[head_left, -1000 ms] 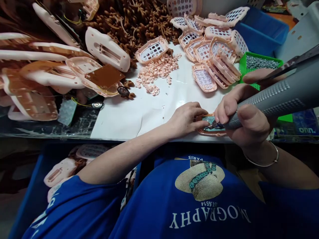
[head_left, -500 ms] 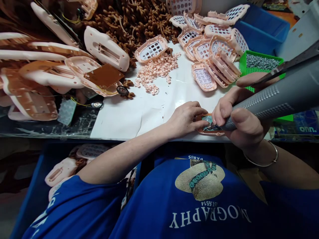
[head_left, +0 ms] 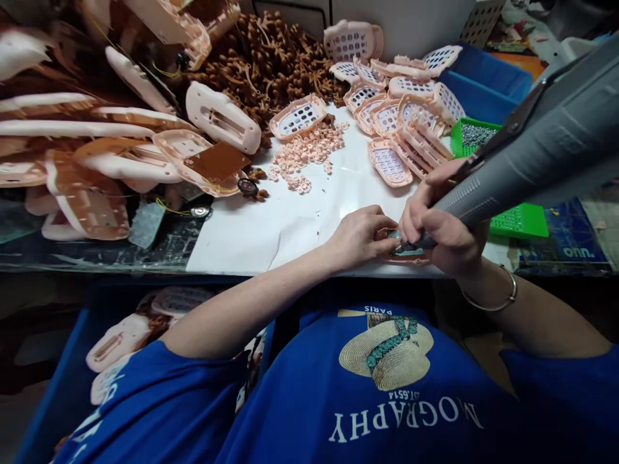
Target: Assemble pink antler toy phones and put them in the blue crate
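My right hand (head_left: pixel 442 229) is wrapped around a grey electric screwdriver (head_left: pixel 522 161), whose tip points down onto a small pink shell part (head_left: pixel 409 258) with a green board in it, near the table's front edge. My left hand (head_left: pixel 360 235) lies curled on the left end of that part and pins it to the white sheet (head_left: pixel 300 219). Both hands cover most of the part. A metal bangle (head_left: pixel 491 303) sits on my right wrist.
Pink keypad shells (head_left: pixel 411 122) are stacked at the back right beside a green tray of screws (head_left: pixel 476 135). Loose pink rings (head_left: pixel 307 151) lie mid-table, brown rubber pieces (head_left: pixel 271 64) behind. Larger pink housings (head_left: pixel 120 154) crowd the left. A blue bin (head_left: pixel 72 380) sits below.
The view has tilted and pulled back a little. My right hand with the screwdriver has shifted slightly left over the part. My left hand stays on the part.
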{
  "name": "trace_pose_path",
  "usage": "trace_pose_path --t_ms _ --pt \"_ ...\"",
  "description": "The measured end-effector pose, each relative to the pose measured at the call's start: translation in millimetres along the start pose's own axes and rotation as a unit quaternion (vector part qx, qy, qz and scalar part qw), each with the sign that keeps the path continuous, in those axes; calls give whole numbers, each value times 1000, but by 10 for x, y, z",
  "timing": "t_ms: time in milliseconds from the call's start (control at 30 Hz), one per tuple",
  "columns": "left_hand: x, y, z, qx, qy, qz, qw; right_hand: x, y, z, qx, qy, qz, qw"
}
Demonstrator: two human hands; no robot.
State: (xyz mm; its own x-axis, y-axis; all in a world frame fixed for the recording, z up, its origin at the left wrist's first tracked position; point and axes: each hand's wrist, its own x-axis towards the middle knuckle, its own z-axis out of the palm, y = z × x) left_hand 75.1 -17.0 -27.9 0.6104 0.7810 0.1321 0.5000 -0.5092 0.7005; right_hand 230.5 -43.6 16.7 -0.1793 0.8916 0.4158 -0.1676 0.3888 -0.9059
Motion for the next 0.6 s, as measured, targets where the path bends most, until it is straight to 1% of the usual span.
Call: trace_pose_path --t_ms 67,100,167,233,300,333,400,467,533,600 --pt "1 9 5 -2 -3 -2 1000 73 -67 8 60 22 -30 998" --pt "-1 12 4 -5 -8 -3 1000 116 -117 -3 61 42 -41 996" --pt "-17 5 -20 -1 -21 -4 1000 206 -240 -60 32 101 -71 992" --pt "-60 -30 -93 14 -28 -9 999 278 -364 -163 -12 162 -106 981" --pt "-138 -97 -225 29 -24 -25 999 313 -451 -303 -54 213 -129 967" --pt "-188 -138 -310 32 -19 -37 999 316 -472 -384 -75 233 -129 961" --pt "-284 -224 -501 29 -16 -60 998 306 -465 -562 -113 260 -114 952" --pt "-335 -296 -677 22 -22 -64 997 303 -406 -749 -139 272 -93 948" --pt "-287 -343 -796 28 -12 -55 998 330 -328 -922 -153 288 -96 940" --pt "-121 -374 -836 28 27 -58 998 379 -265 -1058 -159 323 -143 922"
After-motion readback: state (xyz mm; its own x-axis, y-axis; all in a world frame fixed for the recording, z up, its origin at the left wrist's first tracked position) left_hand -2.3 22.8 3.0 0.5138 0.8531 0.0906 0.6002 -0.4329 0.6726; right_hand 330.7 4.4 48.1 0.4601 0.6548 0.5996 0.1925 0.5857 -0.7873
